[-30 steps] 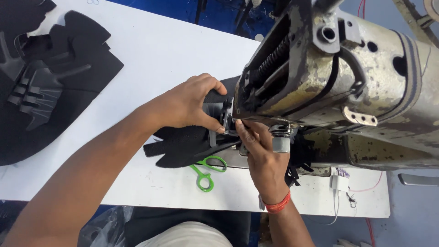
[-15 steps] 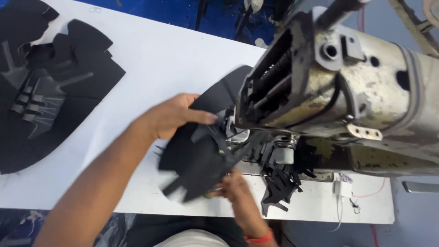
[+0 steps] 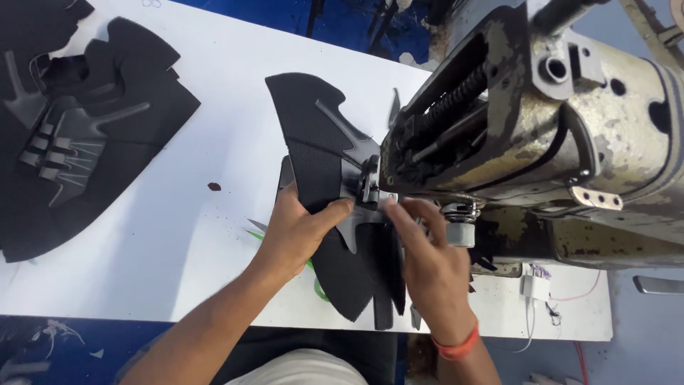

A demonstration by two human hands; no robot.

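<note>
At the far left of the white counter (image 3: 178,235) lies a stack of black cut pieces (image 3: 78,150), not touched by anybody. Near the front edge, green scissors (image 3: 313,274) lie mostly hidden under the left hand (image 3: 296,232). This hand is closed on a black shoe piece (image 3: 320,150), with the thumb pressing on top of it and the other fingers underneath. The piece stands tilted, its wide end up and away from the person, and its lower part spreads down toward the counter edge. The right hand (image 3: 427,264) has its fingers stretched out and rests them on the same piece just beside the needle area; it seems to press and not to grip, though the view there is crowded. At the right stands the worn sewing machine (image 3: 541,135). I judge that the piece is now being placed under the machine foot. The following move calls for exact lining of the edge, both hands keeping the piece flat and steady.
</note>
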